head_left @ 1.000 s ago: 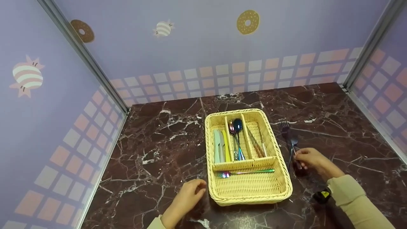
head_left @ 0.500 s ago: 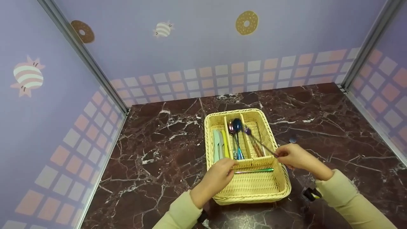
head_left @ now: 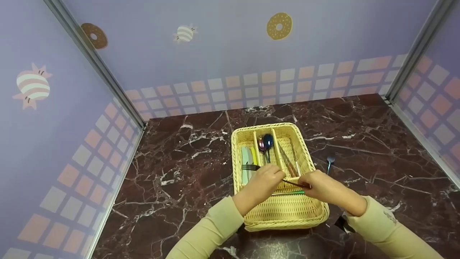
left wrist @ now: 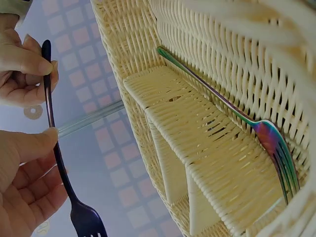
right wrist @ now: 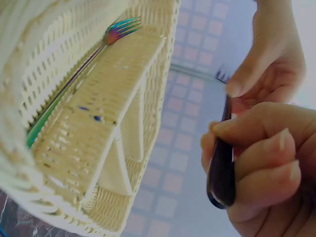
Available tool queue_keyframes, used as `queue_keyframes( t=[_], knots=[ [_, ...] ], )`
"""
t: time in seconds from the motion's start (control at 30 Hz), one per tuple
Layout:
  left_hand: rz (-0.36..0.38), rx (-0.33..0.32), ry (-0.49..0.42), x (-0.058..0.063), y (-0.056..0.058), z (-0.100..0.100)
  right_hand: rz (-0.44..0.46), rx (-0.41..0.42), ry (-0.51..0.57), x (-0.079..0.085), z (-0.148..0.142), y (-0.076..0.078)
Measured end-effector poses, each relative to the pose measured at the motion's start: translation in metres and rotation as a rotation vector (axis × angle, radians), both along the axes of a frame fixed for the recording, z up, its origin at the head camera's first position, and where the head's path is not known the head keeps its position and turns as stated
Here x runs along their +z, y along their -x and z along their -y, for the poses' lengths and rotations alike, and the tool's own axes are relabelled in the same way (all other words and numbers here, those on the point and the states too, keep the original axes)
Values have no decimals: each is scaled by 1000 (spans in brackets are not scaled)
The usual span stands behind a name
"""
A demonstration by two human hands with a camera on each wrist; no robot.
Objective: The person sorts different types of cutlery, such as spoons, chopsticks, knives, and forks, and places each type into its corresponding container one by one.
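A dark purple-black fork (left wrist: 88, 219) is held level above the wicker basket (head_left: 284, 226), its tines pointing left in the head view. My left hand (head_left: 264, 181) pinches its handle near the head, and my right hand (head_left: 323, 187) pinches the handle's end. Beneath them, a rainbow-coloured fork (left wrist: 217, 96) lies in the basket's front compartment. Knives (head_left: 245, 158) stand in the left compartment, dark shiny spoons (head_left: 268, 139) in the middle one, and thin utensils with brown and white ends (head_left: 291, 167) in the right one.
A small blue piece of cutlery (head_left: 330, 160) lies on the dark marble table (head_left: 187, 162), right of the basket; my right hand partly hides it. Patterned purple walls (head_left: 230, 46) enclose the table at the back and sides.
The right hand has lifted the dark fork from the table and carried it left over the basket. The left hand has come up from the basket's left side and taken hold of it.
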State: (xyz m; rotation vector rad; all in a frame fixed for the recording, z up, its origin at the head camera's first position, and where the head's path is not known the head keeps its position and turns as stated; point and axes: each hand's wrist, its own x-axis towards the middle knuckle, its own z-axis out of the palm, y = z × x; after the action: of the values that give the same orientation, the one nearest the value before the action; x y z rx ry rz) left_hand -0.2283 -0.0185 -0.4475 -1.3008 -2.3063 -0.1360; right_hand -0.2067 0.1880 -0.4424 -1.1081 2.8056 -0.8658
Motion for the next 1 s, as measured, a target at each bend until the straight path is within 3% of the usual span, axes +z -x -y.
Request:
queue_keyframes(
  t=[0.13, 0.23, 0.33, 0.6, 0.8, 0.87, 1.0],
  knots=[
    [-4, 16, 80, 0, 0, -2, -30, -17, -34, 1, 2, -1],
    [57, 35, 152, -1, 0, -4, -92, -30, -84, 1, 0, -1],
    [166, 57, 200, -3, 2, -6, -158, -53, -96, 3, -4, 0],
    [488, 139, 213, -14, 11, -12, -280, -176, 43, 7, -21, 7],
    [792, 227, 313, -16, 25, -26, -232, -132, 48, 2, -27, 8],
    [835, 249, 373, -17, 29, -31, -206, -135, 44, 1, -29, 8],
    [827, 276, 480, -23, 32, -39, -198, -155, 49, -2, -33, 8]
  ],
)
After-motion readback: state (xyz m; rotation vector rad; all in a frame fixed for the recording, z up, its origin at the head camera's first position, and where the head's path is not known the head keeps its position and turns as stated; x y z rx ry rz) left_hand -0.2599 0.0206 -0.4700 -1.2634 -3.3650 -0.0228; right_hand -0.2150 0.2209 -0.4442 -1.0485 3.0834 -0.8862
